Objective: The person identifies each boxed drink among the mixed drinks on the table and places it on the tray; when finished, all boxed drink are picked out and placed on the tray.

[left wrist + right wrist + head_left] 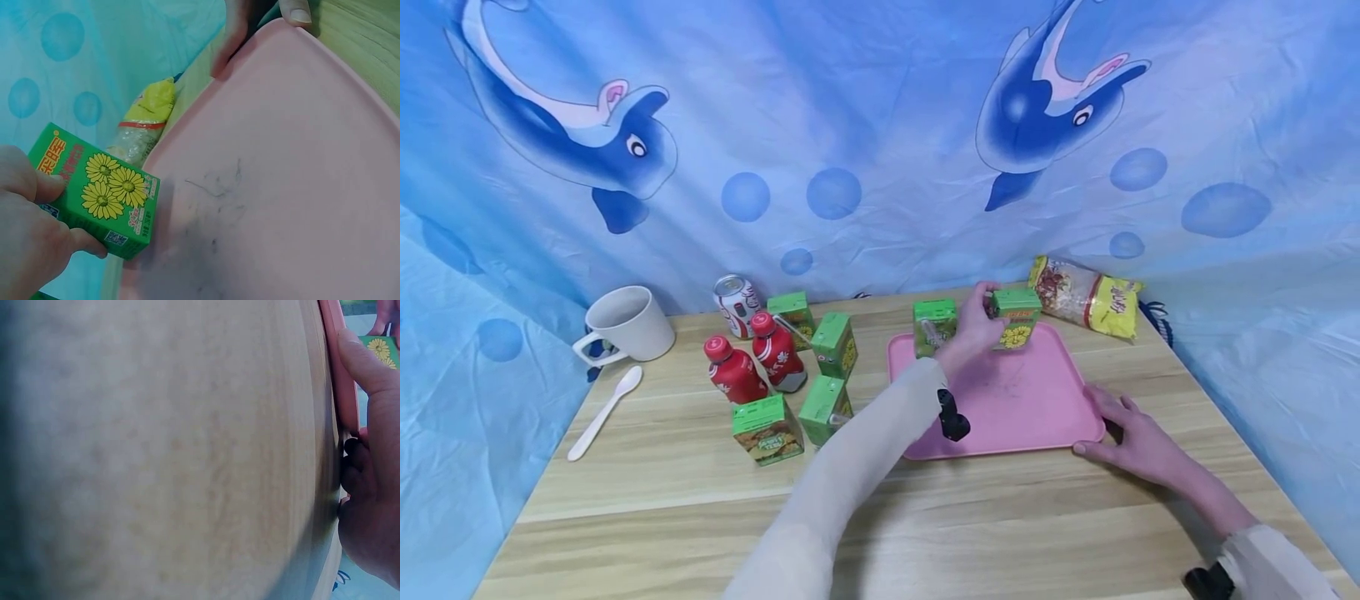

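My left hand (976, 329) grips a green drink carton (1018, 320) with yellow flowers on its front, at the back right of the pink tray (1022, 408). The left wrist view shows the thumb and fingers around one end of this carton (112, 187), which overlaps the tray's edge. Another green carton (935, 323) with a wrapped straw stands at the tray's back left, just beside the left hand. My right hand (1138, 442) holds the tray's front right corner, thumb at the front rim and fingers along the right side. Its thumb (369, 365) lies against the rim in the right wrist view.
Left of the tray stand several green cartons (826, 408), two red-capped bottles (778, 354) and a can (737, 307). A white mug (632, 321) and a white spoon (602, 417) are farther left. A yellow snack bag (1086, 296) lies behind the tray, against the blue curtain (887, 125).
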Available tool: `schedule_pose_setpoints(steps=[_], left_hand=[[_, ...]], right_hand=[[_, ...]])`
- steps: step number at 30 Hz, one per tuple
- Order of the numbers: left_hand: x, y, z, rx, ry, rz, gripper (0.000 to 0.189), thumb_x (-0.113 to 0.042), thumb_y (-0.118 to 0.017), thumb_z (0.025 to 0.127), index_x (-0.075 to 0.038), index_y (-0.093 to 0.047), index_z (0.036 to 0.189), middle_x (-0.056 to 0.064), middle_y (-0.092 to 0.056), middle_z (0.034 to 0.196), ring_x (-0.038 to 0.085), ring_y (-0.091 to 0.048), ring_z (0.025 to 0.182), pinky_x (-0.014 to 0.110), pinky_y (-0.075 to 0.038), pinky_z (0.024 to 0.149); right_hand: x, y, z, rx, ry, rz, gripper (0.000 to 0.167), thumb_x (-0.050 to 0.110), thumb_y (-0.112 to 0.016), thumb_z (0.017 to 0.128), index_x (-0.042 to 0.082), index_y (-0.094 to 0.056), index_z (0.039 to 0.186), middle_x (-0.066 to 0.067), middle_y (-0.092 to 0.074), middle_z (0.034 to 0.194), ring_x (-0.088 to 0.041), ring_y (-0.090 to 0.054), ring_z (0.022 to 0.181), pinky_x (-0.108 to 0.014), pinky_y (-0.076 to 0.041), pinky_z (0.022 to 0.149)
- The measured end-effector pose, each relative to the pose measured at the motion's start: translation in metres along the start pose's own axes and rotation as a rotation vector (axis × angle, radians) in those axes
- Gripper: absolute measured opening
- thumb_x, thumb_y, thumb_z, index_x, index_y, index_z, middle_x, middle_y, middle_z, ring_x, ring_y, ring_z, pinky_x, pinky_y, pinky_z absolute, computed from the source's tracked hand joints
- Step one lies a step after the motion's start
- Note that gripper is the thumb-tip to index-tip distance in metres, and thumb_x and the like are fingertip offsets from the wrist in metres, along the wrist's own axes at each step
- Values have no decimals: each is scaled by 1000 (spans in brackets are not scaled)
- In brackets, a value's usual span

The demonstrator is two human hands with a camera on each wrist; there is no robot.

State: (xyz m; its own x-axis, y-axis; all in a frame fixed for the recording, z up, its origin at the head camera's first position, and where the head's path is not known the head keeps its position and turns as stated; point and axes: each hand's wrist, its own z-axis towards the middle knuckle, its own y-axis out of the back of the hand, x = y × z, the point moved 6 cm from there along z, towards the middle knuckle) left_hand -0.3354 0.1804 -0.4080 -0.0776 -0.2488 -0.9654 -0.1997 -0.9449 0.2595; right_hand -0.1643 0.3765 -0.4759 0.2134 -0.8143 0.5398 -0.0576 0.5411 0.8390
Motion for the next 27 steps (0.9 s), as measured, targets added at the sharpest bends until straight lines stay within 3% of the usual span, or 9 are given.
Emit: schedule_pose_setpoints(steps=[7, 14, 21, 27], left_hand=[[8, -2, 1, -31, 1, 44, 51, 6, -72, 86, -19, -58, 129, -3, -53, 89, 12, -49, 75, 26, -44, 63], [12, -5, 2, -42, -12, 5, 51, 7, -70, 88, -15, -57, 132, 0, -53, 88, 14, -50, 75, 26, -44, 64], [12, -7, -3, -16, -70, 123, 60, 7, -65, 91, -21, -49, 142, 4, -59, 125, 18, -59, 109, 26, -53, 81], [7, -12, -15, -45, -119, 217, 68, 9, -62, 91, -18, -40, 150, 7, -51, 138, 21, -54, 119, 30, -51, 91]], right_hand=[[-2, -1, 0, 5, -8, -5, 98, 43, -80, 84, -9, -31, 151, -34, -35, 149, -57, -31, 134, -62, -10, 117], [-1, 0, 1, -3, 1, -5, 97, 42, -80, 84, -9, -32, 150, -35, -36, 149, -58, -32, 133, -61, -10, 117], [-2, 1, 1, 5, -23, 8, 99, 45, -79, 84, -7, -30, 153, -33, -33, 151, -59, -29, 134, -65, -10, 115], [-5, -2, -1, 16, -36, 14, 102, 49, -77, 84, -7, -28, 153, -34, -31, 152, -59, -28, 135, -63, -7, 116]])
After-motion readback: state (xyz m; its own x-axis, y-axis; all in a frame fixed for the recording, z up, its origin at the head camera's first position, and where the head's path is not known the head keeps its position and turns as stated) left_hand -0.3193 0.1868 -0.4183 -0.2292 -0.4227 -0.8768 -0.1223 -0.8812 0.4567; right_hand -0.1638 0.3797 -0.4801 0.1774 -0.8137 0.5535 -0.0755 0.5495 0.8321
